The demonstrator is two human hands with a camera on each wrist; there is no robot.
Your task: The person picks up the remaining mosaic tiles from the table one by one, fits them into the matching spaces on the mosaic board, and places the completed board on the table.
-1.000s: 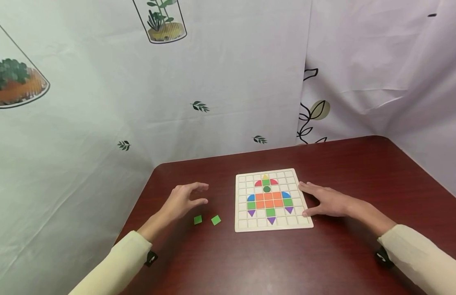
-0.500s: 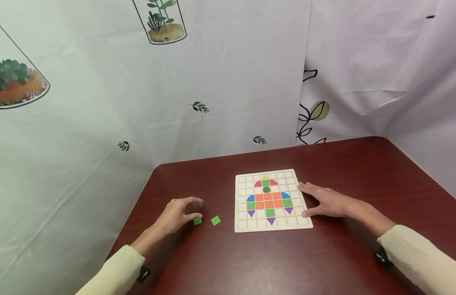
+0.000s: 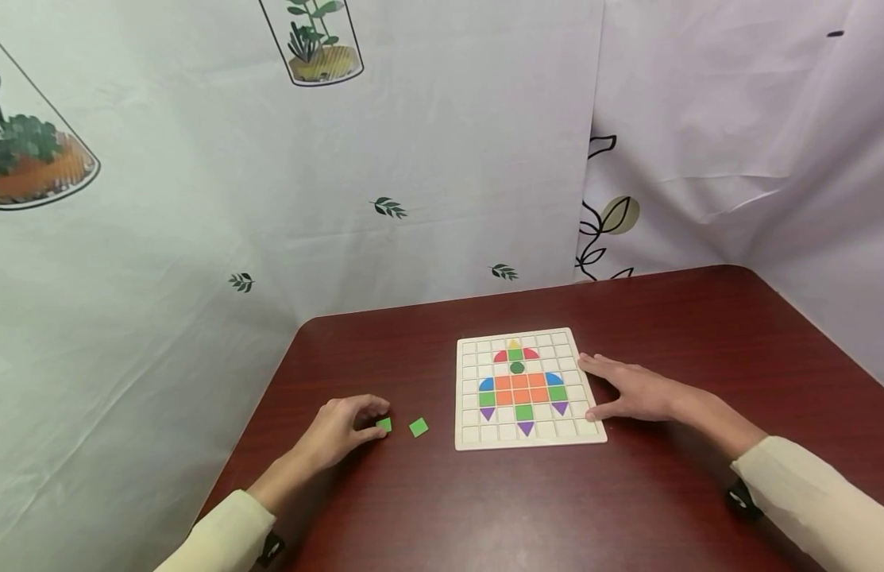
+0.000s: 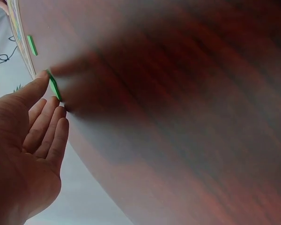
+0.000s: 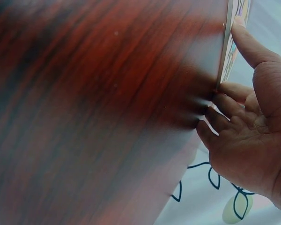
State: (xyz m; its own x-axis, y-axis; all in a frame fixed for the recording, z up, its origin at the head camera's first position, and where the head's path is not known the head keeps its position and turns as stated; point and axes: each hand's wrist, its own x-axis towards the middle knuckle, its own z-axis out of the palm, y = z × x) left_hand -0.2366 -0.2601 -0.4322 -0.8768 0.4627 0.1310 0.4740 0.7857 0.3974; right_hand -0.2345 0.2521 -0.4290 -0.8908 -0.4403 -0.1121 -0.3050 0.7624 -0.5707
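My left hand (image 3: 337, 429) is low over the table, thumb and fingertips at opposite edges of a small green square tile (image 3: 384, 425). In the left wrist view that tile (image 4: 54, 86) stands between the thumb tip and the fingers. A second green tile (image 3: 418, 427) lies just to its right. The cream grid board (image 3: 477, 435) bears a rocket-like pattern of coloured pieces: orange squares (image 3: 520, 388), green squares, purple triangles, blue and red quarter rounds. At the board's right edge my right hand (image 3: 638, 391) rests with spread fingers, its thumb (image 5: 248, 42) on the rim.
The dark red-brown wooden table (image 3: 499, 508) has rounded far corners. A pale cloth backdrop (image 3: 442, 143) printed with plants hangs behind and beside it.
My left hand has come down and slightly left, and its thumb and fingers have closed in on the left green tile. The right hand and the board stay put.
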